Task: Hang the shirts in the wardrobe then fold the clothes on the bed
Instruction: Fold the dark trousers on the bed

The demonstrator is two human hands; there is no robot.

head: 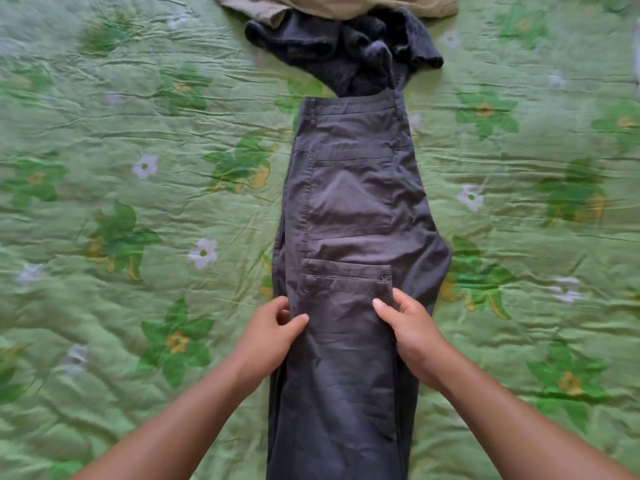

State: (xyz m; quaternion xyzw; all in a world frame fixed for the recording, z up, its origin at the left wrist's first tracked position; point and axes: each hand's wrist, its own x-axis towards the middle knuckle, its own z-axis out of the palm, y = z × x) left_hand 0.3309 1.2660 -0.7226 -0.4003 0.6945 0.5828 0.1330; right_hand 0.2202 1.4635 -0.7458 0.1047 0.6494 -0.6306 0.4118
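Dark grey trousers [349, 202] lie flat on the bed, folded lengthwise leg on leg, waistband at the far end and legs running toward me past the bottom edge. My left hand [273, 330] pinches the left edge of the trousers at thigh level, thumb on top of the cloth. My right hand [408, 327] grips the right edge at the same level, just below a pocket. Beyond the waistband sits a crumpled dark grey garment [346, 46], and a beige garment [339, 5] lies at the top edge, partly cut off.
The bed is covered by a wrinkled green quilt [138, 133] with a flower and leaf print, which fills the whole view on both sides of the trousers.
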